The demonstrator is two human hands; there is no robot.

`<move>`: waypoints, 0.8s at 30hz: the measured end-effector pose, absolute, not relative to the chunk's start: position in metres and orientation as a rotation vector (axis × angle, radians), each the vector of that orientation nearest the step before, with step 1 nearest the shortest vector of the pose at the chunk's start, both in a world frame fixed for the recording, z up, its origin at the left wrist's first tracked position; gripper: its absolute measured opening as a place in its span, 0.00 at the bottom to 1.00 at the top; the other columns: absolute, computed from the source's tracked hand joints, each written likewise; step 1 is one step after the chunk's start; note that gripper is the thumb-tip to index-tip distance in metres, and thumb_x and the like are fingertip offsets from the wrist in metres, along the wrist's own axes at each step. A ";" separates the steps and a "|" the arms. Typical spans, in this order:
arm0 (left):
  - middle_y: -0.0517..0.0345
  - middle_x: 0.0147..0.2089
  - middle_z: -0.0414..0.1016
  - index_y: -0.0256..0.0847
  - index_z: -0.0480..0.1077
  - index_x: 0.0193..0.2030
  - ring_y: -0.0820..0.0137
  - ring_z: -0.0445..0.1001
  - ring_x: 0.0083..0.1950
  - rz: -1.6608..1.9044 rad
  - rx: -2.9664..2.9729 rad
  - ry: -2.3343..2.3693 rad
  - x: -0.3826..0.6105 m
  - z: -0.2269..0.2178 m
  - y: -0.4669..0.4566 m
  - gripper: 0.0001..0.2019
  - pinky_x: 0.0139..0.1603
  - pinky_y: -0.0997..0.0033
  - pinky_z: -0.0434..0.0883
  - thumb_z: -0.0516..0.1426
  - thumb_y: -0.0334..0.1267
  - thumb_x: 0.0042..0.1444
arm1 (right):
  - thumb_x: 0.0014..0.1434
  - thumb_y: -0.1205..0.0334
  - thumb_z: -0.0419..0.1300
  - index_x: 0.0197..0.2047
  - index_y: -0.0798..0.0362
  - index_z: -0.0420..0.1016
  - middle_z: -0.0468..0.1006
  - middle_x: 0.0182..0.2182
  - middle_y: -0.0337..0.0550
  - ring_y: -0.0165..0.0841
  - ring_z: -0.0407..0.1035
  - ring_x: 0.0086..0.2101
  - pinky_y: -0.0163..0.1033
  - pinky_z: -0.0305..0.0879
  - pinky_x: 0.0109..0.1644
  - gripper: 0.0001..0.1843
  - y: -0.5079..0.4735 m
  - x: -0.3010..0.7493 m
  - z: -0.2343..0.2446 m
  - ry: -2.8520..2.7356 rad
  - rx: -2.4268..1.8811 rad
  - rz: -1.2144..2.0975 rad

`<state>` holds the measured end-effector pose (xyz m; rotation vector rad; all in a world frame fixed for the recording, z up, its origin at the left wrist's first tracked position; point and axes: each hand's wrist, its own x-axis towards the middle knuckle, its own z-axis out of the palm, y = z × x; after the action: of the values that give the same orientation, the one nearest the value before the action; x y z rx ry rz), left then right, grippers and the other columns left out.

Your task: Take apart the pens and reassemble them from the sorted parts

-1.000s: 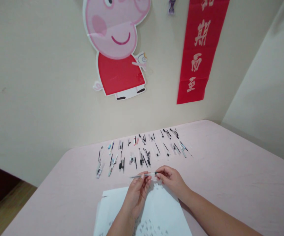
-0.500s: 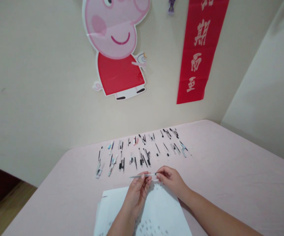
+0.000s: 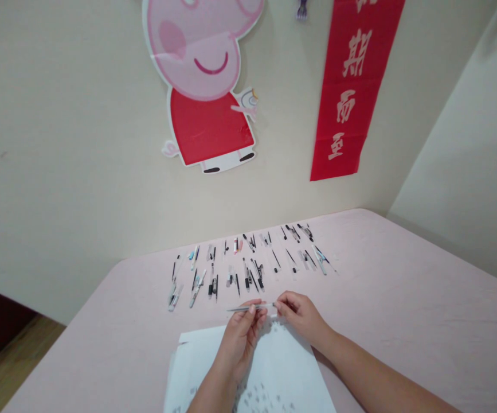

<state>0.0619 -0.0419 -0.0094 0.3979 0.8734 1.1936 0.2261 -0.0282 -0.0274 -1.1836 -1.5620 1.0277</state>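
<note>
Above the top edge of a paper stack (image 3: 291, 367), my left hand (image 3: 240, 338) is closed around a slim pen (image 3: 238, 310). The pen lies nearly level, with its thin tip pointing left past my thumb. My right hand (image 3: 302, 314) pinches the small dark piece at the right end of the pen. Part of the barrel is hidden behind my left fingers, and whether that end piece is joined to the barrel is too small to tell. Beyond my hands lie two rows of pen parts (image 3: 214, 285), with dark refills, clear barrels and caps.
A pink cloth covers the table (image 3: 403, 310), which meets the wall at the back. The paper stack carries printed marks and lies at the near edge. A pink pig cutout (image 3: 211, 129) and a red banner (image 3: 345, 115) hang on the wall.
My right hand has shifted slightly to the right, still pinching the end of the pen. My left hand keeps its hold almost in place. The view has tilted down a little.
</note>
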 end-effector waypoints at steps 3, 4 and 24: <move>0.48 0.32 0.80 0.30 0.74 0.38 0.74 0.79 0.33 1.183 0.421 0.865 0.062 -0.010 -0.042 0.04 0.38 0.80 0.76 0.60 0.26 0.54 | 0.59 0.49 0.54 0.25 0.55 0.68 0.70 0.20 0.38 0.29 0.63 0.24 0.34 0.57 0.28 0.19 -0.028 0.227 -0.027 -1.591 -1.187 1.019; 0.49 0.33 0.80 0.30 0.75 0.38 0.74 0.79 0.33 1.180 0.429 0.861 0.062 -0.010 -0.042 0.05 0.39 0.80 0.76 0.61 0.26 0.53 | 0.59 0.48 0.54 0.25 0.55 0.68 0.69 0.20 0.38 0.29 0.62 0.23 0.33 0.57 0.28 0.20 -0.028 0.227 -0.026 -1.592 -1.187 1.023; 0.49 0.32 0.80 0.30 0.75 0.37 0.73 0.79 0.34 1.202 0.435 0.865 0.061 -0.012 -0.042 0.06 0.39 0.80 0.75 0.62 0.28 0.52 | 0.58 0.48 0.54 0.32 0.53 0.67 0.66 0.24 0.37 0.30 0.60 0.26 0.34 0.57 0.30 0.16 -0.031 0.227 -0.021 -1.607 -1.114 1.005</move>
<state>0.0615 -0.0423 -0.0117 0.4351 0.8647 1.2023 0.2272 -0.0312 -0.0212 -1.1140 -1.6070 1.0052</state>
